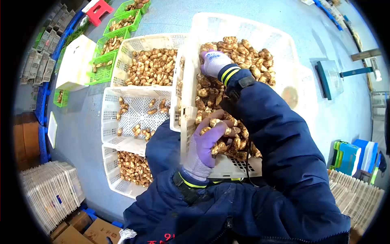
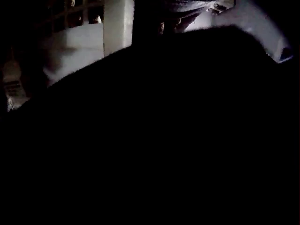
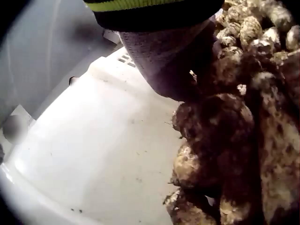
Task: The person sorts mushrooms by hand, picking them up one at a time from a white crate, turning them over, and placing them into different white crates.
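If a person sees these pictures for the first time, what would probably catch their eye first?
Probably the large white crate in the middle of the head view, heaped with brown-patched tubers. Next, the pale purple gloves would stand out: the left hand holds a few tubers at the crate's near left, and the right hand is at the heap's far left. At top left, a bright red stool stands near green baskets.

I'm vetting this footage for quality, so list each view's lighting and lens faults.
Head: curved distortion, black corners, glare on the large white crate; left wrist: mostly black, detail only towards the top; right wrist: deep shadow on the gloved right hand and nearby brown tubers, blurred background at upper left.
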